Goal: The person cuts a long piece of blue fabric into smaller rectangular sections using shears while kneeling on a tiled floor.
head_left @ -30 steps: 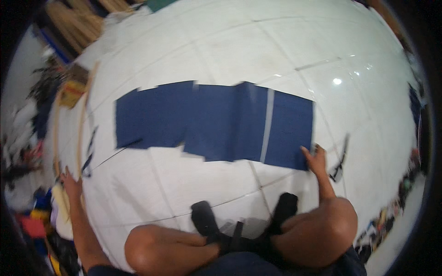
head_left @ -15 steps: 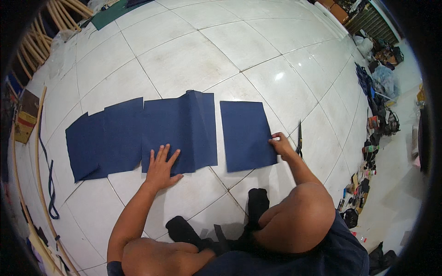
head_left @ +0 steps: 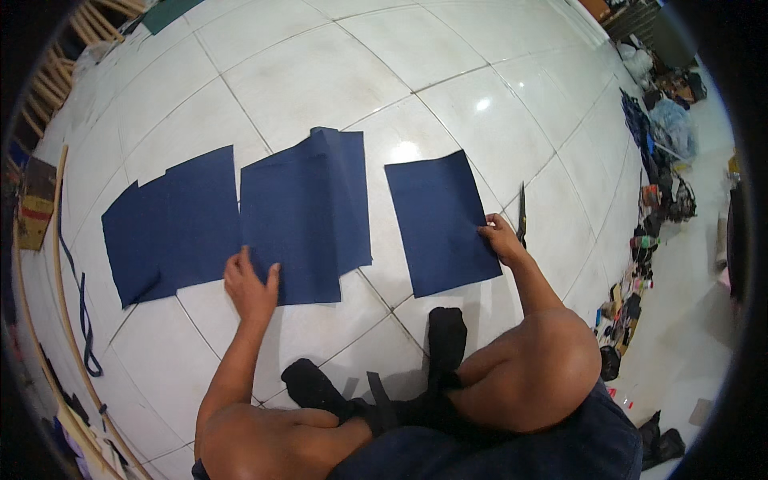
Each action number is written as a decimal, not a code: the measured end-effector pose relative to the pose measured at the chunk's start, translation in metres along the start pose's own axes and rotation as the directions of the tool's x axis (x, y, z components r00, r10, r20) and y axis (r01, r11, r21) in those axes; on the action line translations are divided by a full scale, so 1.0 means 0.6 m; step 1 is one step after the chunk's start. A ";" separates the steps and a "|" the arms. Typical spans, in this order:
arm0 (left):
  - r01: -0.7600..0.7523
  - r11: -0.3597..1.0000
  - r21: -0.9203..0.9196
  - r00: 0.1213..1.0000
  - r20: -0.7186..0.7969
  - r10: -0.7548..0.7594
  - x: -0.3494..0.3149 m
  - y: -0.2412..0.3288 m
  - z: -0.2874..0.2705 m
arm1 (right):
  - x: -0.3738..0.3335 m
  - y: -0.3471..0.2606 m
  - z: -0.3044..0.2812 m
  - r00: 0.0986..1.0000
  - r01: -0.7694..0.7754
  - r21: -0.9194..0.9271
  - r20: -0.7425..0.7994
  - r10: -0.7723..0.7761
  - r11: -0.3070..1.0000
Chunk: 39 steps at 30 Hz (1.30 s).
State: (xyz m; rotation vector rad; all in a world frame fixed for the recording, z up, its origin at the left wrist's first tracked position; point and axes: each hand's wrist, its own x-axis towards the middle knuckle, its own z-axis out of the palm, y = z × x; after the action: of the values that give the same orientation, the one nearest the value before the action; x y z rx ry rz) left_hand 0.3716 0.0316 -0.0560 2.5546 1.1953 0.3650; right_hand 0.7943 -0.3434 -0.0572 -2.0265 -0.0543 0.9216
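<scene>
Three navy blue fabric pieces lie side by side on the white tiled floor. The left piece [head_left: 176, 224] has an uneven, notched outline and a small fold at its lower edge. The middle piece [head_left: 292, 216] is layered or folded along its right side. At its lower left corner rests my left hand [head_left: 252, 288], thumb apart from the fingers, partly over the cloth. A smaller, roughly rectangular right piece [head_left: 440, 224] is pinched at its right edge by my right hand [head_left: 502, 242]. Dark scissors [head_left: 522, 212] lie just beyond that hand.
Long pale rods [head_left: 68, 288] and a cardboard box [head_left: 36, 204] line the left side, near a dark blue strip [head_left: 86, 336]. Assorted clutter and bags [head_left: 672, 128] run along the right wall. My black-covered feet [head_left: 446, 340] are close to the fabric's near side.
The right piece has shifted rightward and tilted with my right hand. My left hand has moved left from the middle piece's surface to its corner. A gap has opened between left and middle pieces.
</scene>
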 end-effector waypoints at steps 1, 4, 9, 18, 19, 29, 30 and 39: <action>0.109 0.993 0.041 0.994 -0.024 -0.108 0.007 -0.001 0.001 | 0.006 0.023 0.004 1.000 0.026 -0.003 -0.011 -0.026 1.000; 0.297 0.952 -0.078 0.945 0.164 -0.282 -0.001 -0.003 -0.014 | -0.002 0.024 0.050 0.999 0.000 0.062 -0.052 0.003 0.998; 0.481 0.785 -0.389 0.876 0.255 -0.410 0.002 -0.073 -0.019 | -0.013 -0.044 0.075 0.932 0.206 -0.461 -0.175 -0.316 0.863; 0.433 0.867 -0.246 0.708 0.688 -0.159 0.130 0.181 -0.279 | -0.082 -0.039 0.095 0.935 0.347 -0.171 -0.011 -0.354 0.922; 0.334 0.889 -0.314 0.706 0.708 -0.015 0.144 0.208 -0.286 | -0.094 -0.058 0.107 0.933 0.358 -0.101 0.087 -0.350 0.928; 0.332 0.423 -0.843 0.824 0.478 0.304 0.172 0.487 -0.129 | -0.105 -0.133 0.080 0.939 -0.026 0.423 0.321 -0.123 0.906; 0.337 0.373 -0.865 0.835 0.458 0.306 0.165 0.489 -0.099 | -0.083 -0.112 0.078 0.966 0.060 0.404 0.209 -0.155 0.913; 0.135 0.991 -0.010 0.987 0.085 -0.134 0.076 0.359 0.053 | -0.046 0.005 0.044 0.957 0.236 -0.381 -0.067 -0.281 0.894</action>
State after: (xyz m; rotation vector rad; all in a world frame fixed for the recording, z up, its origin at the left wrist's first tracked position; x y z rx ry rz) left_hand 0.5623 -0.0695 -0.0011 2.4334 1.3183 0.2324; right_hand 0.7569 -0.3363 -0.0521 -2.3458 -0.4536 0.6517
